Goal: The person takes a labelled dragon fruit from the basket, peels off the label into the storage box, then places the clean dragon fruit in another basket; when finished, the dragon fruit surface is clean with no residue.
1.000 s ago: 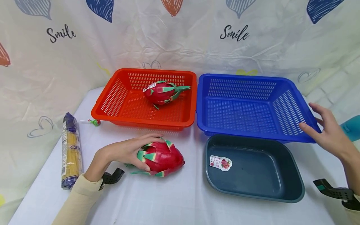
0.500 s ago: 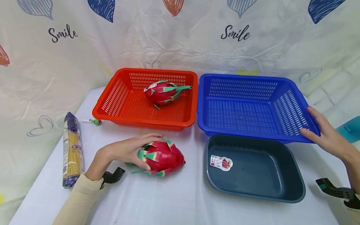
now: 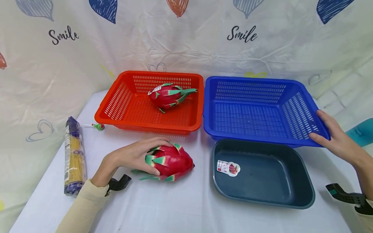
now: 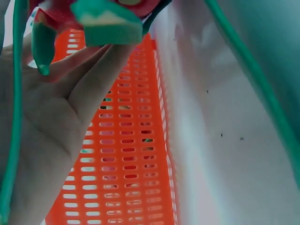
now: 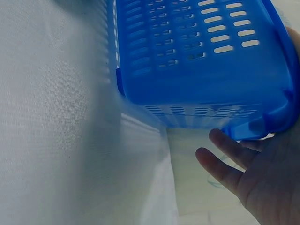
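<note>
In the head view my left hand (image 3: 135, 157) holds a large red dragon fruit (image 3: 175, 161) with green-tipped scales, thumb on the near side and fingers over the far side. Close up in the left wrist view, the palm (image 4: 42, 122) is under part of the fruit's scales (image 4: 110, 21). At the right, my right hand (image 3: 339, 139) grips the right rim of a blue plastic basket (image 3: 247, 116), thumb inside the edge. Some of its fingers (image 5: 218, 166) extend below the rim in the right wrist view. A second dragon fruit (image 3: 167, 96) lies in the red basket (image 3: 125, 106).
A dark green tub (image 3: 259, 174) with a fruit sticker (image 3: 228, 168) inside stands in front of the blue basket. A noodle-like yellow packet (image 3: 74, 158) and a lollipop (image 3: 98, 126) lie on the left. A teal object (image 3: 361, 132) shows at the right edge.
My right hand has come in and down onto the blue basket's rim and taken hold of it. The held dragon fruit has shifted slightly right with my left hand.
</note>
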The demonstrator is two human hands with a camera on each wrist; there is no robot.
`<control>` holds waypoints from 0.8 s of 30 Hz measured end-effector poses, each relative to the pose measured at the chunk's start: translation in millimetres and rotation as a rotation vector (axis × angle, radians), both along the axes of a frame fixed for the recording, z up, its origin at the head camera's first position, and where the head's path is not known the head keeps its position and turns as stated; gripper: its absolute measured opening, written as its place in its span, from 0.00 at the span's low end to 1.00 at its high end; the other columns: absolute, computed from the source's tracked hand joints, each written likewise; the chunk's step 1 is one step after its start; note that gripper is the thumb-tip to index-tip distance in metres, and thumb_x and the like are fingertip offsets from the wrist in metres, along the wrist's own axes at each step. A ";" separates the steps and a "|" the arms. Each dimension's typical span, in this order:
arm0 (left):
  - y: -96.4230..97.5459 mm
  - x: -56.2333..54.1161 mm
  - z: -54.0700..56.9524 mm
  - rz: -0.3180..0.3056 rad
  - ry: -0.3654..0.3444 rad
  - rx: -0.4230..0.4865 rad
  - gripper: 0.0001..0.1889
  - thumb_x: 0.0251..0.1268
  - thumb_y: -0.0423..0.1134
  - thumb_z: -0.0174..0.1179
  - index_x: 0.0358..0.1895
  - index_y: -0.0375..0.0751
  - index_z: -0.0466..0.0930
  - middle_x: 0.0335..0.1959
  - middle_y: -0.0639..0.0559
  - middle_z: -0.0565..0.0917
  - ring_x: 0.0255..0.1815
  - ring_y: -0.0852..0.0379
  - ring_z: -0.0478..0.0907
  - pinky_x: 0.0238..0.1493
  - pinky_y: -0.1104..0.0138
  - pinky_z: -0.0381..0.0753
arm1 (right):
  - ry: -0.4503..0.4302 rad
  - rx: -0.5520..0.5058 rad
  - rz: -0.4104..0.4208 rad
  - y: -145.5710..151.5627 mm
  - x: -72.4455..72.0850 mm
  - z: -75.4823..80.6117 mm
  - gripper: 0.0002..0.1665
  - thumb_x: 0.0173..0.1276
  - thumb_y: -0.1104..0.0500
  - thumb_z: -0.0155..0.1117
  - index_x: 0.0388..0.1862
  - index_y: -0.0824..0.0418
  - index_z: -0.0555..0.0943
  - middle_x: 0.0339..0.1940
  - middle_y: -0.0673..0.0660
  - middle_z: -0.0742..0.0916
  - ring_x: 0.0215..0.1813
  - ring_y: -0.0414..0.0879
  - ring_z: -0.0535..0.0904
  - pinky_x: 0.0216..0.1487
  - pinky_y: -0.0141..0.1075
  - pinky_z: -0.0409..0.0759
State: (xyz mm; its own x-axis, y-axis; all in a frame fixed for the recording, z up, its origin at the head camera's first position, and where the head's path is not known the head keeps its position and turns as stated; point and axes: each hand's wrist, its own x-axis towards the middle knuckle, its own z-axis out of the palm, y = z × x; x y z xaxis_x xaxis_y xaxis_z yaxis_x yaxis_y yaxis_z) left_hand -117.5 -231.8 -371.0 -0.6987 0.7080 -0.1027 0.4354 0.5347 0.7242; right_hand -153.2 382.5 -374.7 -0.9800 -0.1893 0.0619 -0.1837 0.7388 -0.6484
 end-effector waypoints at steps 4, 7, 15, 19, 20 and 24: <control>-0.4 0.8 0.0 0.024 -0.016 0.071 0.34 0.47 0.50 0.75 0.56 0.58 0.66 0.66 0.57 0.72 0.65 0.53 0.70 0.50 0.67 0.83 | 0.004 -0.003 0.006 -0.6 -1.4 0.1 0.52 0.72 0.56 0.52 0.79 0.45 0.29 0.79 0.66 0.34 0.69 0.85 0.39 0.55 0.81 0.40; 0.5 1.2 1.6 0.026 -0.020 0.080 0.32 0.48 0.49 0.75 0.53 0.54 0.65 0.66 0.56 0.73 0.64 0.50 0.71 0.50 0.68 0.83 | 0.005 -0.006 0.004 -0.8 -1.5 -0.2 0.52 0.72 0.56 0.52 0.79 0.45 0.29 0.79 0.66 0.34 0.69 0.85 0.39 0.56 0.81 0.39; 4.2 2.5 6.6 0.006 -0.009 0.037 0.37 0.47 0.51 0.75 0.61 0.58 0.66 0.61 0.57 0.75 0.62 0.54 0.72 0.48 0.70 0.82 | -0.007 -0.005 -0.009 -0.8 -0.2 -0.7 0.52 0.72 0.55 0.52 0.79 0.44 0.28 0.79 0.66 0.33 0.69 0.85 0.39 0.55 0.81 0.41; 4.9 3.7 8.7 0.030 0.004 -0.026 0.40 0.46 0.53 0.75 0.65 0.63 0.66 0.60 0.58 0.75 0.60 0.55 0.72 0.46 0.70 0.83 | -0.010 -0.006 -0.010 -1.2 0.1 -0.4 0.52 0.72 0.55 0.52 0.79 0.44 0.28 0.79 0.66 0.33 0.68 0.85 0.40 0.55 0.81 0.41; 5.1 4.2 9.5 0.039 0.006 -0.043 0.41 0.45 0.54 0.75 0.66 0.64 0.65 0.60 0.58 0.75 0.60 0.55 0.72 0.45 0.70 0.83 | -0.011 -0.005 -0.010 -1.5 0.0 -0.2 0.52 0.72 0.55 0.52 0.79 0.44 0.28 0.79 0.66 0.33 0.68 0.85 0.40 0.55 0.81 0.41; 5.1 6.4 11.3 0.057 0.026 -0.089 0.41 0.45 0.56 0.75 0.66 0.63 0.66 0.58 0.59 0.77 0.58 0.56 0.74 0.44 0.71 0.83 | -0.013 -0.005 -0.010 -2.7 -0.9 0.5 0.52 0.72 0.55 0.52 0.79 0.44 0.28 0.79 0.66 0.33 0.68 0.85 0.39 0.56 0.81 0.41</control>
